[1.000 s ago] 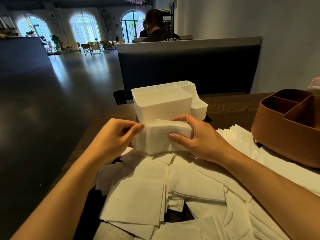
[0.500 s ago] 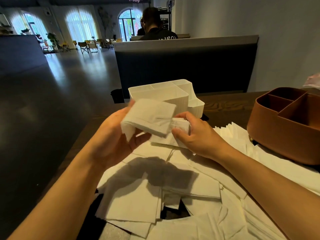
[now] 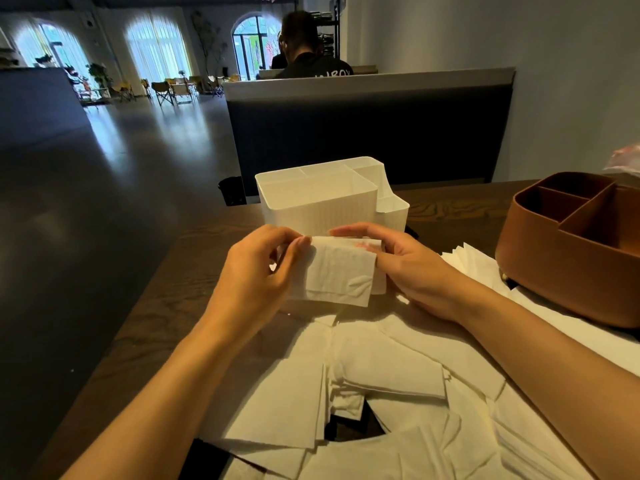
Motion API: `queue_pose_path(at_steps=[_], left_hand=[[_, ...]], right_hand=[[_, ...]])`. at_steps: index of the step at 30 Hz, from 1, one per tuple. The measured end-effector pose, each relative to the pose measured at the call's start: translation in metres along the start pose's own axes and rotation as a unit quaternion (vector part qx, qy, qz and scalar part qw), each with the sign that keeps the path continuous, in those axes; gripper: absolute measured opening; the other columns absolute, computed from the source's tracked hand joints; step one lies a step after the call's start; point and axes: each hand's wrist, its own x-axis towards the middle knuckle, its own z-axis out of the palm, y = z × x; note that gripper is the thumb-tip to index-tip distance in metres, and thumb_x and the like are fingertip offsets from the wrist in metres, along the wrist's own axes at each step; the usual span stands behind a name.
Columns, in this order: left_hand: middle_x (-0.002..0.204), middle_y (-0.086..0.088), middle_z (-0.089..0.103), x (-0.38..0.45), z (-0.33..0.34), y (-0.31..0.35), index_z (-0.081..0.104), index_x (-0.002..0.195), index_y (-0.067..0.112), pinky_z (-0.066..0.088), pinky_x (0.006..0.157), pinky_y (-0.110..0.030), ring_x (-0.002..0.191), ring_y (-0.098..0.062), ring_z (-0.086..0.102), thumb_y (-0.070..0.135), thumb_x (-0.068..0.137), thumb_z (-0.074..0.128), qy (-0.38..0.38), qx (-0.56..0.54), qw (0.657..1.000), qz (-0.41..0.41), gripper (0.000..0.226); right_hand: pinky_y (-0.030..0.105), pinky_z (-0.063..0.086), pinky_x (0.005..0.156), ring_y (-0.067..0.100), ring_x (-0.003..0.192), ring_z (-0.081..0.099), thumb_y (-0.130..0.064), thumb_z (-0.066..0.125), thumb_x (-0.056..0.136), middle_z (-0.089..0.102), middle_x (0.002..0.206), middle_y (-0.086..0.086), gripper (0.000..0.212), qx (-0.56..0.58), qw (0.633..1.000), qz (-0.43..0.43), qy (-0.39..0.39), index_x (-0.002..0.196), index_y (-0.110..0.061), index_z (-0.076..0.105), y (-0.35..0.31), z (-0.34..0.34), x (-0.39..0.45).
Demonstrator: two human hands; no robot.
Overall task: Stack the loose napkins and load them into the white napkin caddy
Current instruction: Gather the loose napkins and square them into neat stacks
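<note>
Left hand: your left hand (image 3: pixel 256 268) pinches the left edge of the napkin stack (image 3: pixel 337 271), fingertips curled over its top corner.
Right hand: your right hand (image 3: pixel 401 261) cups the same stack from the right, fingers wrapped along its far edge, thumb tucked under the front sheet.
Napkin stack: held between both hands just above the table, front sheet hanging a bit lower than those behind, so the edges are not squared.
White napkin caddy: the caddy (image 3: pixel 322 202) stands right behind the stack, its big front compartment nearest you.
Loose napkins: a messy spread of loose napkins (image 3: pixel 381 393) covers the wooden table (image 3: pixel 166 299) below your forearms.
Brown caddy: a brown caddy (image 3: pixel 571 258) sits off to your right, resting on more napkins.
Background: a person in black (image 3: pixel 308 50) sits behind the dark partition (image 3: pixel 367 133).
</note>
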Motion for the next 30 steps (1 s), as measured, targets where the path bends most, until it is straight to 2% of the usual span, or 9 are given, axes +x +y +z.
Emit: queue_pose_path(at_steps=[2, 5, 7, 11, 13, 17, 20, 24, 30], left_hand=[[0.106, 0.008, 0.062, 0.002, 0.001, 0.001, 0.066, 0.099, 0.034, 0.063, 0.079, -0.039, 0.099, -0.016, 0.064, 0.037, 0.093, 0.065, 0.023, 0.002, 1.0, -0.002, 0.007], [0.114, 0.01, 0.057, 0.002, 0.004, -0.001, 0.072, 0.108, 0.027, 0.061, 0.082, -0.028, 0.105, -0.012, 0.06, 0.046, 0.086, 0.06, 0.015, 0.009, 1.0, -0.006, 0.031], [0.117, 0.01, 0.058, 0.001, 0.004, -0.004, 0.074, 0.11, 0.026, 0.061, 0.081, -0.031, 0.105, -0.009, 0.06, 0.049, 0.086, 0.058, 0.015, 0.014, 1.0, 0.005, 0.037], [0.125, 0.012, 0.056, 0.004, 0.007, -0.008, 0.066, 0.114, 0.035, 0.059, 0.081, -0.022, 0.112, -0.008, 0.06, 0.055, 0.085, 0.06, 0.018, -0.01, 1.0, -0.006, 0.037], [0.136, 0.012, 0.053, 0.004, 0.006, -0.007, 0.057, 0.131, 0.035, 0.055, 0.08, -0.011, 0.117, -0.003, 0.058, 0.056, 0.081, 0.067, -0.009, -0.076, 0.996, -0.039, 0.055], [0.139, 0.007, 0.056, 0.003, 0.001, -0.006, 0.035, 0.153, 0.032, 0.06, 0.088, -0.026, 0.117, -0.009, 0.065, 0.045, 0.067, 0.085, -0.058, -0.191, 0.977, -0.072, 0.1], [0.124, 0.013, 0.064, 0.001, -0.001, -0.004, 0.04, 0.151, 0.033, 0.059, 0.088, -0.025, 0.11, -0.002, 0.067, 0.038, 0.069, 0.086, -0.079, -0.163, 0.982, -0.055, 0.094], [0.12, 0.011, 0.062, -0.003, 0.005, -0.004, 0.044, 0.146, 0.035, 0.059, 0.085, -0.02, 0.106, 0.003, 0.064, 0.027, 0.076, 0.087, -0.104, -0.12, 0.986, -0.046, 0.083], [0.122, 0.011, 0.061, -0.001, 0.012, -0.008, 0.046, 0.143, 0.033, 0.057, 0.086, -0.017, 0.107, 0.004, 0.062, 0.025, 0.078, 0.087, -0.109, -0.093, 0.989, -0.027, 0.078]], right_hand=[[0.029, 0.057, 0.081, 0.022, 0.114, 0.065, -0.041, 0.049, 0.1, 0.068, 0.118, 0.0, 0.031, -0.013, 1.0, -0.007, 0.006, 0.122, -0.03, 0.068, 0.001, 0.001, 0.0], [0.043, 0.057, 0.096, 0.02, 0.113, 0.066, -0.062, 0.033, 0.101, 0.067, 0.122, -0.002, 0.048, -0.038, 0.999, 0.007, 0.016, 0.127, -0.036, 0.064, 0.002, 0.005, -0.001], [0.044, 0.057, 0.097, 0.018, 0.116, 0.064, -0.071, 0.039, 0.095, 0.063, 0.129, -0.005, 0.052, -0.082, 0.997, 0.008, 0.014, 0.133, -0.04, 0.057, 0.0, 0.006, -0.001], [0.032, 0.063, 0.074, 0.017, 0.104, 0.067, -0.036, 0.066, 0.095, 0.061, 0.123, -0.008, 0.046, -0.186, 0.982, -0.037, 0.011, 0.138, -0.033, 0.05, -0.001, 0.009, -0.003], [0.034, 0.063, 0.08, 0.015, 0.105, 0.067, -0.029, 0.067, 0.094, 0.062, 0.119, -0.011, 0.042, -0.181, 0.98, -0.076, 0.029, 0.135, -0.032, 0.054, 0.0, 0.01, -0.003], [0.026, 0.059, 0.09, 0.008, 0.113, 0.063, -0.034, 0.07, 0.091, 0.063, 0.125, -0.01, 0.049, -0.221, 0.958, -0.165, 0.071, 0.138, -0.031, 0.053, -0.002, 0.008, -0.003], [0.029, 0.056, 0.096, 0.005, 0.118, 0.062, -0.045, 0.07, 0.088, 0.064, 0.128, -0.011, 0.062, -0.226, 0.962, -0.143, 0.054, 0.143, -0.029, 0.047, 0.002, 0.007, -0.001], [0.03, 0.051, 0.103, 0.001, 0.119, 0.06, -0.053, 0.062, 0.09, 0.065, 0.127, -0.014, 0.058, -0.206, 0.969, -0.109, 0.08, 0.14, -0.029, 0.049, 0.006, 0.007, 0.001], [0.016, 0.056, 0.075, 0.006, 0.106, 0.06, -0.048, 0.045, 0.101, 0.063, 0.121, -0.006, 0.039, -0.249, 0.957, -0.1, 0.113, 0.131, -0.024, 0.055, 0.01, 0.009, 0.006]])
